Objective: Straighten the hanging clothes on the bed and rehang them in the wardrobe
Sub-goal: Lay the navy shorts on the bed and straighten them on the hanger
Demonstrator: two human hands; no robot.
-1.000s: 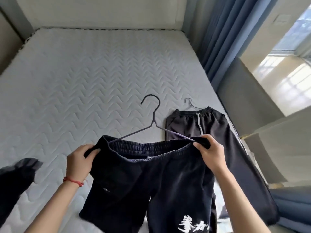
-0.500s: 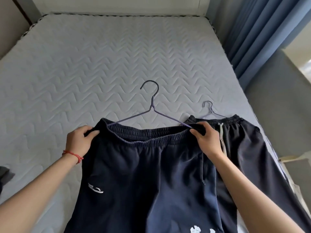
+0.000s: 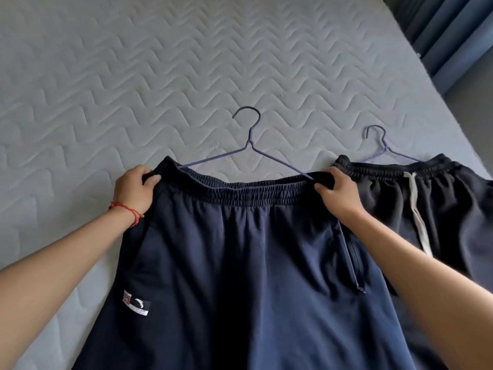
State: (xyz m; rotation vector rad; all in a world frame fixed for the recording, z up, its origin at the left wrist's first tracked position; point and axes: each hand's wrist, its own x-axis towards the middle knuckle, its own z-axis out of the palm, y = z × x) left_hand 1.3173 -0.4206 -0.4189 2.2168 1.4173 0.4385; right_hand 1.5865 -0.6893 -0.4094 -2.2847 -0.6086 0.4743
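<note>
Navy trousers (image 3: 240, 263) with an elastic waistband lie spread flat on the quilted mattress (image 3: 133, 89), on a thin wire hanger (image 3: 249, 141) whose hook points away from me. My left hand (image 3: 133, 192) pinches the waistband's left corner. My right hand (image 3: 338, 194) grips the right corner, over the hanger's arm. Beside them on the right lie black trousers (image 3: 440, 209) with a white drawstring, on a second wire hanger (image 3: 381, 145).
Blue curtains (image 3: 448, 28) hang past the bed's right edge at the top right. A grey floor strip (image 3: 469, 108) runs beside the mattress there. The mattress stretches bare to the left and far side.
The navy trousers have gone from held up above the bed to lying flat on it. My view has tilted down and closer; the window and dark cloth at left have left the frame.
</note>
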